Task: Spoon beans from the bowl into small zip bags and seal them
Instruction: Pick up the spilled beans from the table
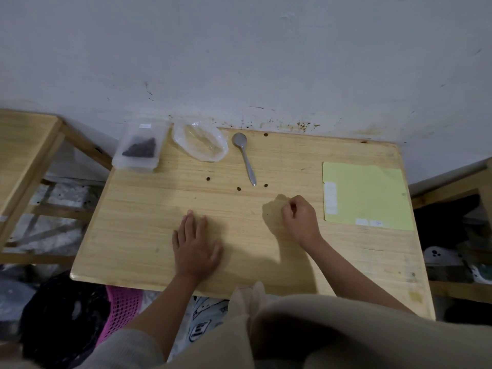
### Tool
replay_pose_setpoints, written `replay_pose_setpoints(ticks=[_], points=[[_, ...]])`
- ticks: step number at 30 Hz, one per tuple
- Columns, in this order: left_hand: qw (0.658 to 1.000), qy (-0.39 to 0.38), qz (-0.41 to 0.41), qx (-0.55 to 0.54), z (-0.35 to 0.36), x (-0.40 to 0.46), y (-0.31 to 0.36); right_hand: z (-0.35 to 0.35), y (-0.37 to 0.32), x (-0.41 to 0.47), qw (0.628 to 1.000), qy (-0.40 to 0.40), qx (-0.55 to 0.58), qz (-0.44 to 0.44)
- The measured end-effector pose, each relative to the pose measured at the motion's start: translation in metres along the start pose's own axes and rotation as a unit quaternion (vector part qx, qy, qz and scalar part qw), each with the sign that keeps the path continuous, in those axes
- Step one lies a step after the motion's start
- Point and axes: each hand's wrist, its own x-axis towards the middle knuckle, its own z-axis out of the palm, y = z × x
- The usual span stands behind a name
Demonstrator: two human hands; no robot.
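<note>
The left hand [195, 246] lies flat and open on the table [138, 235], holding nothing. The right hand [299, 219] is curled near a loose fist; whether it pinches a bean cannot be told. The bowl [199, 141] looks empty, thin and light, easily tipped. The filled bags [138, 147] are limp and slippery, best pinched at the zip edge. The spoon [243, 158] is stiff; take its handle. Stray beans [238, 189] will roll.
</note>
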Motion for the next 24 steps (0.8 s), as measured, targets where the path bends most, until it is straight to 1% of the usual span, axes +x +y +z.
replay_pose_setpoints(ticks=[2,4,6,9,11,13,14,19,24], points=[[1.000,0.001,0.001,0.003,0.000,0.000,0.000,-0.003,0.002,-0.005,0.998,-0.016,0.033,0.056],[1.000,0.000,0.001,0.002,0.001,0.000,0.000,-0.006,0.007,-0.006,0.989,-0.065,0.062,0.118],[1.000,0.001,0.000,0.003,0.001,0.000,0.000,-0.008,0.012,-0.008,0.972,-0.112,0.118,0.172],[1.000,0.005,-0.001,0.001,0.001,0.001,0.000,-0.012,0.015,-0.010,0.927,-0.117,0.259,0.244],[1.000,0.006,0.000,-0.001,0.001,0.001,0.000,-0.014,0.017,-0.010,0.906,-0.103,0.316,0.264],[1.000,0.008,0.001,-0.001,0.001,0.001,0.000,-0.016,0.019,-0.010,0.904,-0.089,0.325,0.264],[1.000,0.008,0.002,-0.001,0.001,0.001,0.000,-0.016,0.020,-0.010,0.910,-0.081,0.316,0.258],[1.000,0.008,-0.001,-0.004,0.001,0.000,-0.001,-0.017,0.025,-0.010,0.968,-0.021,0.189,0.165],[1.000,0.006,-0.001,-0.009,0.001,0.000,0.000,-0.023,0.034,-0.003,0.989,0.056,0.096,0.097]])
